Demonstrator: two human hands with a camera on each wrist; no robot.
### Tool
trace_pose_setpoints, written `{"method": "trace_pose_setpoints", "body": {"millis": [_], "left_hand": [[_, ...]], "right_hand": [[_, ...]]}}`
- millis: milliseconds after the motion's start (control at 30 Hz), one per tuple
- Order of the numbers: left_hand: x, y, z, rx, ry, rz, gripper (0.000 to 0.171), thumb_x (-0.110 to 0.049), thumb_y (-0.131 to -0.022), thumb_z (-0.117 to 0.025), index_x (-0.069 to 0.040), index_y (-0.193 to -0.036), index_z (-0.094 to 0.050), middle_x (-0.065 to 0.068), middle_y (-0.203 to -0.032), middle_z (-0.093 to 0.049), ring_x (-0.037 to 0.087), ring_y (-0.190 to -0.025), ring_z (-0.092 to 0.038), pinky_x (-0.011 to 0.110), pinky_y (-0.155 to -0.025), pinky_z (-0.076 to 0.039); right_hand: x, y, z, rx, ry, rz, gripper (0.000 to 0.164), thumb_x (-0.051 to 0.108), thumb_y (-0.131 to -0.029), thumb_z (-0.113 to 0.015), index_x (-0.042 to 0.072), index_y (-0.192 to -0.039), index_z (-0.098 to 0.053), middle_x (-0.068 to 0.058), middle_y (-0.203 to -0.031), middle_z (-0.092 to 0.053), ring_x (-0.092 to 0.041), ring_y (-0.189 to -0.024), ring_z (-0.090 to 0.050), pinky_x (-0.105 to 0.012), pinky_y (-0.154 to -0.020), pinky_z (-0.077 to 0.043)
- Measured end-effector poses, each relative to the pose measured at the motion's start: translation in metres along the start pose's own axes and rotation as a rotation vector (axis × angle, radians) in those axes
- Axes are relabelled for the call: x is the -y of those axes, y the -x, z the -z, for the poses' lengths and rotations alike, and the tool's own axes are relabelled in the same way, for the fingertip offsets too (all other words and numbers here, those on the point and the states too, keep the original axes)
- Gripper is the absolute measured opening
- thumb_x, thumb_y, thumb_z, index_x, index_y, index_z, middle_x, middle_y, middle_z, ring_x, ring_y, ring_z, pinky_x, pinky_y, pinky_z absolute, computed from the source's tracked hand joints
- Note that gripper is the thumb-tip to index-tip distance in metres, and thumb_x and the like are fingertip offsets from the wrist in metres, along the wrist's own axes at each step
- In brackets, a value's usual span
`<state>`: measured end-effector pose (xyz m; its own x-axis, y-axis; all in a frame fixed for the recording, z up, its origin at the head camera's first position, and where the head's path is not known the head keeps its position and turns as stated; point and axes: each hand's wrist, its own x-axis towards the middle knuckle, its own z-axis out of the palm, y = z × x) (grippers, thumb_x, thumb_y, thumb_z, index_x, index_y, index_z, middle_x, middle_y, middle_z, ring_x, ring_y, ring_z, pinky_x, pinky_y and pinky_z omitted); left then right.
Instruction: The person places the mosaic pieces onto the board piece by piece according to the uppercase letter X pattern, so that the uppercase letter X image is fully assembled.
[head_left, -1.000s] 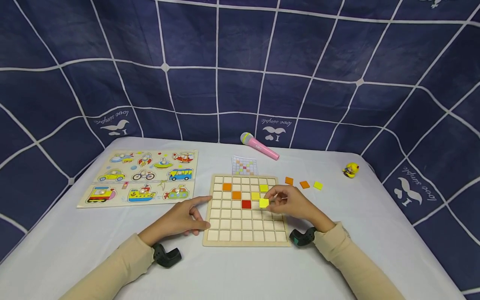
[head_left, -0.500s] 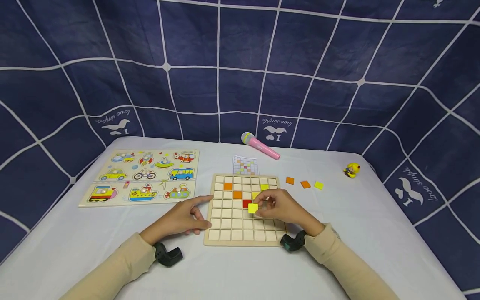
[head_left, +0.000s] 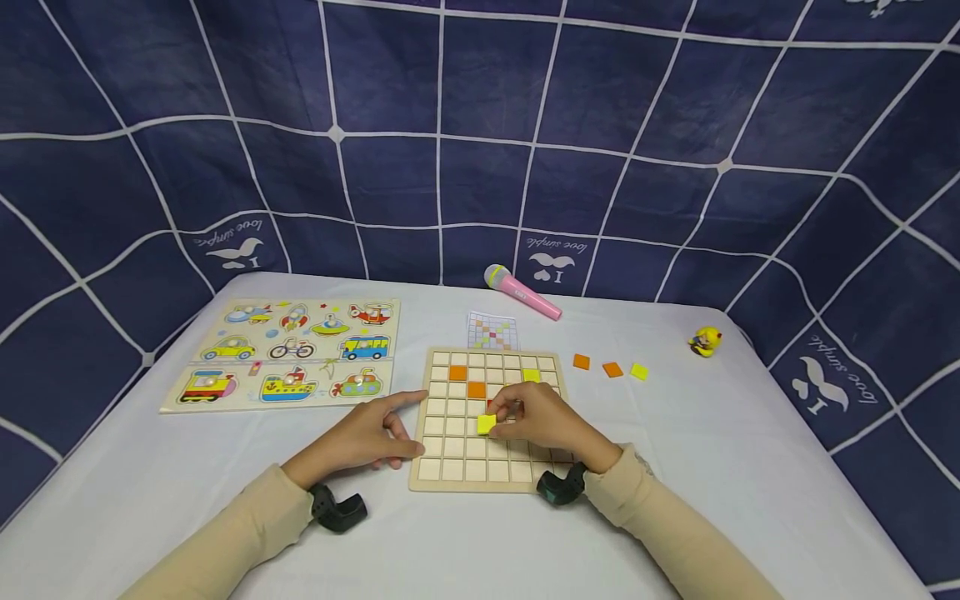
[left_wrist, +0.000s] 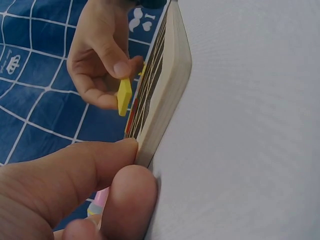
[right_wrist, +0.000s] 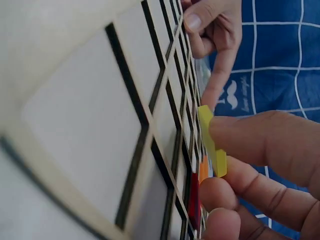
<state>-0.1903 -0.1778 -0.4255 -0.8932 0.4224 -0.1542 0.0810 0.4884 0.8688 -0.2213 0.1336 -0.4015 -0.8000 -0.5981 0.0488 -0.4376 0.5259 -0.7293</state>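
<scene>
The right hand (head_left: 542, 417) pinches a yellow square tile (head_left: 486, 425) between thumb and fingers, just over the wooden grid board (head_left: 453, 471). In both wrist views that tile (left_wrist: 123, 97) is tilted and stands off the board's surface. At the board's left edge rest the index finger and thumb of the left hand (head_left: 367, 433). Set in the grid are two orange tiles (head_left: 457, 373) on a diagonal and a yellow tile (head_left: 531, 375) at the upper right. A red tile (right_wrist: 193, 202) shows in the right wrist view; in the head view the right hand mostly covers it.
Two loose orange tiles (head_left: 581, 362) and one yellow tile (head_left: 639, 372) lie right of the board. Behind it are a printed pattern card (head_left: 492, 331) and a pink toy microphone (head_left: 528, 297). A vehicle peg puzzle (head_left: 285, 354) lies left; a small yellow figurine (head_left: 705, 342) stands right.
The right hand has carried the yellow tile leftward and slightly nearer across the board, from the right-hand columns to near the middle. The left hand has stayed at the board's edge.
</scene>
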Motion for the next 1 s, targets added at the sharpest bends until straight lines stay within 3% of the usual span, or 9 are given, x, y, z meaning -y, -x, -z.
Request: {"method": "trace_pose_setpoints", "body": {"millis": [433, 833, 1000], "left_hand": [[-0.002, -0.001, -0.001, -0.002, -0.004, 0.006, 0.086, -0.017, -0.089, -0.090, -0.003, -0.162, -0.047, 0.006, -0.083, -0.069, 0.018, -0.060, -0.068, 0.028, -0.049, -0.048], [-0.001, -0.001, 0.000, 0.000, -0.007, 0.004, 0.086, -0.017, -0.089, -0.090, -0.002, -0.162, -0.047, 0.005, -0.081, -0.070, 0.018, -0.060, -0.068, 0.027, -0.049, -0.048], [0.000, -0.001, 0.000, 0.002, -0.006, 0.000, 0.087, -0.017, -0.089, -0.090, -0.002, -0.162, -0.046, 0.004, -0.081, -0.071, 0.018, -0.060, -0.067, 0.028, -0.049, -0.049]], "right_hand": [[0.010, -0.006, -0.010, -0.015, 0.124, -0.017, 0.015, 0.006, -0.086, -0.090, 0.011, -0.093, -0.077, 0.012, -0.074, -0.057, -0.002, -0.068, -0.048, -0.024, -0.071, -0.042], [0.014, -0.011, -0.011, 0.018, 0.147, -0.046, 0.016, 0.009, -0.086, -0.091, 0.011, -0.094, -0.078, 0.013, -0.070, -0.053, -0.002, -0.063, -0.045, -0.026, -0.076, -0.044], [0.010, -0.009, -0.009, 0.013, 0.120, -0.033, 0.014, 0.009, -0.087, -0.090, 0.011, -0.097, -0.080, 0.013, -0.072, -0.055, -0.002, -0.064, -0.046, -0.025, -0.072, -0.043]]}}
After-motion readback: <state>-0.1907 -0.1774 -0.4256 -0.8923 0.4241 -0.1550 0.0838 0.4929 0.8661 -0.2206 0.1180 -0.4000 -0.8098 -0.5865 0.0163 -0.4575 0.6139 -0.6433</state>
